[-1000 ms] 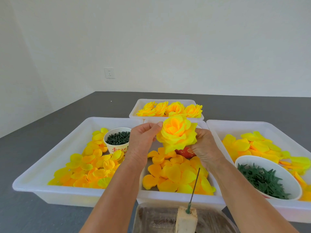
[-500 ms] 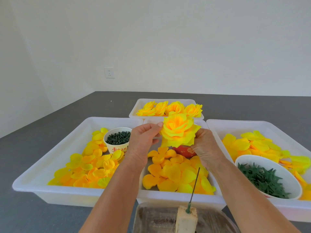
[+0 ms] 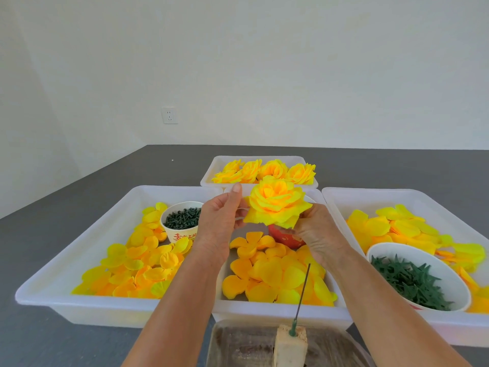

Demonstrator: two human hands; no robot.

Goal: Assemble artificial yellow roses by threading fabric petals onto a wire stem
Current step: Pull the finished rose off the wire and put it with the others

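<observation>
Full-bloomed yellow rose (image 3: 276, 205), orange-centred, petals layered and open.

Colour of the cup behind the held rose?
Red cup, with a pale printed pattern; head view, mostly hidden by the rose.

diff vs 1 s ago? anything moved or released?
The rose has risen slightly and tipped more level, bloom facing up. The right hand keeps its grip beneath it; the left hand still pinches at its left edge. Nothing released. Wire stem, trays and bowls unchanged.
</observation>
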